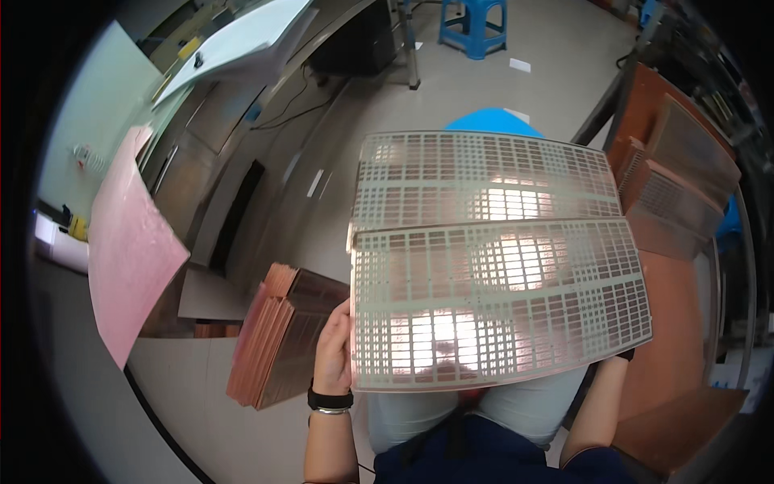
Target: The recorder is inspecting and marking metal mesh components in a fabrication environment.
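Observation:
Over my lap is a copper-coloured circuit board panel [500, 302] with a pale green grid, its shiny face reflecting light. My left hand [333, 348] grips it by its left edge, fingers partly behind it. My right forearm [598, 403] reaches up to the panel's lower right corner, where the panel hides my right hand. Just beyond lies a second gridded panel [484, 169], its near edge overlapped by the first one. I cannot tell whether the two touch.
To the left, a stack of copper panels [278, 347] stands on edge beside a hanging pink sheet [133, 250]. More panels [677, 185] lean on a brown board [665, 323] at the right. A blue stool [474, 28] stands far off; another blue surface [496, 121] shows behind the panels.

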The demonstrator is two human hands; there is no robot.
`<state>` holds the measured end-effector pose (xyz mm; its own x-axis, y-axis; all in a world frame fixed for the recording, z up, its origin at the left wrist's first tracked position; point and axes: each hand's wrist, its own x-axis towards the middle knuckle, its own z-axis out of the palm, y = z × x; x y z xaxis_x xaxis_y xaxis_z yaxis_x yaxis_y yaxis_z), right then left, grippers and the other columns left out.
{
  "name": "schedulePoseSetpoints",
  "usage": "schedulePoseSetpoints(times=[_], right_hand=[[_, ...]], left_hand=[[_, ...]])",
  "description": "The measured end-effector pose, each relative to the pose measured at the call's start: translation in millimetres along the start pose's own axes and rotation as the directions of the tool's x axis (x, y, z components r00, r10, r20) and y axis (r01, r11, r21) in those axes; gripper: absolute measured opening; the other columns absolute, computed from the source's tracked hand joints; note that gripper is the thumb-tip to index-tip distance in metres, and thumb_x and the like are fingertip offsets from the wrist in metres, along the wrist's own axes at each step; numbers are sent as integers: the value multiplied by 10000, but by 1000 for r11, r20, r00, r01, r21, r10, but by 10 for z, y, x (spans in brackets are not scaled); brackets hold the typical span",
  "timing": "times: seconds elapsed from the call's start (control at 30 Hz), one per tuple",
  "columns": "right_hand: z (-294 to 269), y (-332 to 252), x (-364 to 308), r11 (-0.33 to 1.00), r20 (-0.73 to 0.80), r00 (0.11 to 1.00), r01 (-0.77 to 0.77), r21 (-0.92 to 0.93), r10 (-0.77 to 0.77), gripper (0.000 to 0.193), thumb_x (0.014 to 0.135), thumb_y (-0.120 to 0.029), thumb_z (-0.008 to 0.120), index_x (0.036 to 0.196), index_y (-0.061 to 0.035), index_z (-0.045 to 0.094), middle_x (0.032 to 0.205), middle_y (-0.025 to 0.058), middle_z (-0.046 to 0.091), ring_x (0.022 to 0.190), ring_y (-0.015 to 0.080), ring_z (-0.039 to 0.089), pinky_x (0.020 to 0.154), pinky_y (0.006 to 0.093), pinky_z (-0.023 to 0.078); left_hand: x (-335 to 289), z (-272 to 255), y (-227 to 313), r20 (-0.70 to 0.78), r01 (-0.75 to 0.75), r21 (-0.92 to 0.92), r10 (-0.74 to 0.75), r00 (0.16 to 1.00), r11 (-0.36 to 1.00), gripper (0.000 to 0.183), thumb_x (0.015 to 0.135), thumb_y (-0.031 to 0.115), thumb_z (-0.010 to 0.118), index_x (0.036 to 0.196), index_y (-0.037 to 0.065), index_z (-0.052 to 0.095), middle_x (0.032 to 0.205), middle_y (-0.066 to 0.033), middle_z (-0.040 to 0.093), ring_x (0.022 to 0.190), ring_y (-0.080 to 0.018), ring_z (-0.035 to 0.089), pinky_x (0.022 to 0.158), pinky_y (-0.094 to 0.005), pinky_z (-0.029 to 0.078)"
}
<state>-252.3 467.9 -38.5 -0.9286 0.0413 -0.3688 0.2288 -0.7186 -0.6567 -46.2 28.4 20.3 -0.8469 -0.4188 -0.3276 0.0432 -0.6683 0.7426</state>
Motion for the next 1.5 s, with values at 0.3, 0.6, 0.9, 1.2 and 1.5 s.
schedulePoseSetpoints(times=[0.3, 0.6, 0.9, 1.2, 1.5], right_hand=[[-212, -86, -132, 995, -202, 976, 73, -69, -86, 384, 961, -293, 411, 1208, -14, 505, 1247, 145, 521, 1131, 261, 513, 954, 391, 461], [-398, -118, -625, 964, -250, 955, 203, 171, -157, 591, 937, -427, 443, 1333, 7, 379, 1388, 139, 394, 1248, 249, 396, 1081, 388, 281], [-365, -136, -576, 998, 176, 983, 46, 51, -54, 350, 948, -235, 480, 1226, -24, 499, 1251, 106, 535, 1125, 210, 515, 1000, 371, 402], [-425, -94, -551, 997, 184, 982, 26, 79, -40, 290, 952, -202, 471, 1177, -31, 534, 1210, 98, 566, 1097, 193, 539, 986, 370, 420], [-179, -6, -625, 999, 237, 971, 26, 31, -33, 244, 942, -193, 490, 1124, -46, 560, 1124, 64, 610, 1025, 168, 573, 930, 328, 457]], left_hand=[[-58, 30, -11, -35, -13, 68, 16, 999, 998, 400, 966, 193, 438, 1300, -23, 393, 1165, -87, 551, 1015, -114, 541, 885, -261, 443], [-49, 27, 90, -84, 53, -69, -59, 995, 996, 376, 989, 199, 362, 1298, -8, 408, 1196, -100, 546, 1065, -139, 540, 907, -276, 440], [-75, 54, 1, -131, -4, 9, 5, 991, 1000, 493, 1003, 330, 260, 1253, -62, 421, 1157, -149, 563, 1034, -180, 562, 898, -306, 446], [-109, 11, -135, -121, -203, 183, 227, 966, 962, 495, 1006, 353, 265, 1199, -53, 474, 1005, -79, 580, 865, -95, 557, 760, -216, 443], [-136, 20, -116, -119, -217, 256, 253, 960, 942, 480, 1006, 340, 253, 1185, -47, 473, 928, -66, 577, 707, -50, 514, 607, -175, 414]])
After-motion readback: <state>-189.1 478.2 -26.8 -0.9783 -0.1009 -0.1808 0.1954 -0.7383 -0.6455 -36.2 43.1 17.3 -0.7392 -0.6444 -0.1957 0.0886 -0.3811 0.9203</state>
